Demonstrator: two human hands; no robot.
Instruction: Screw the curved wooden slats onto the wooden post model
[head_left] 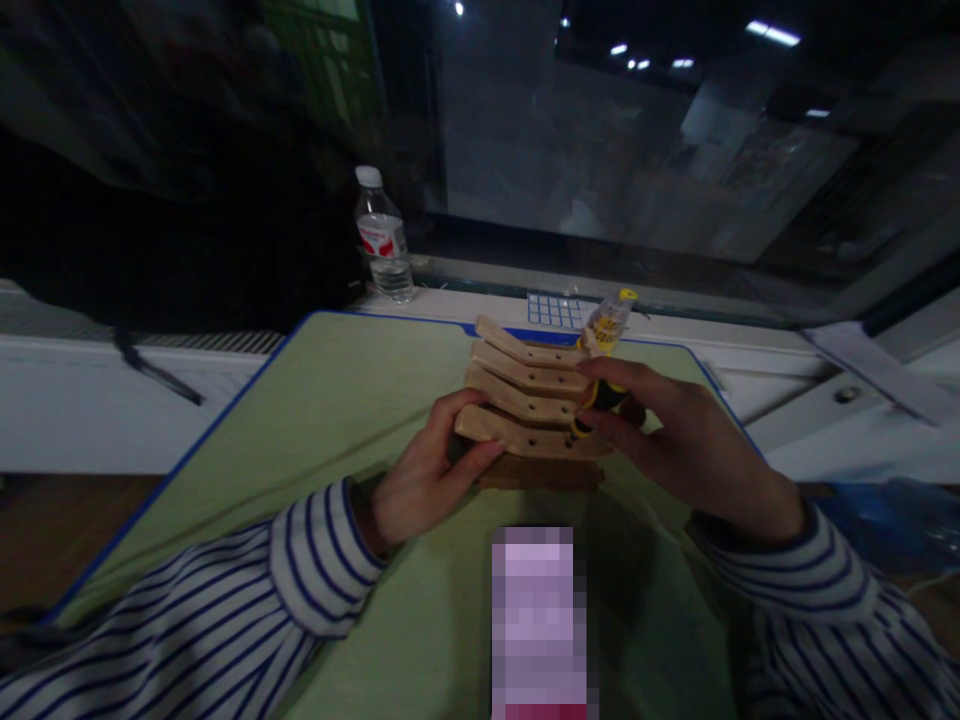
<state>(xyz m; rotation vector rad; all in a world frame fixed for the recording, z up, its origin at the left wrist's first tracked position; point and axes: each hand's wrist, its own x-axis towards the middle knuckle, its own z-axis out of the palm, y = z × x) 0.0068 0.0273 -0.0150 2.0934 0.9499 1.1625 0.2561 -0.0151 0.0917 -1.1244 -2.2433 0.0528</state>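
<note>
A wooden rack of several curved slats with small holes (pixel 525 395) stands on a dark wooden base on the green table mat (pixel 337 400). My left hand (pixel 427 475) grips the nearest slat at its left end, fingers wrapped around it. My right hand (pixel 675 440) is closed on a screwdriver with a black and yellow handle (pixel 604 370), held against the right ends of the slats. Its clear yellow-capped end sticks up above the rack. Both arms wear striped sleeves.
A plastic water bottle (pixel 382 240) stands on the white sill behind the mat. A small blue gridded tray (pixel 553 310) lies behind the rack. Papers (pixel 877 365) lie at the right. A blurred pink patch (pixel 540 620) sits at the bottom centre.
</note>
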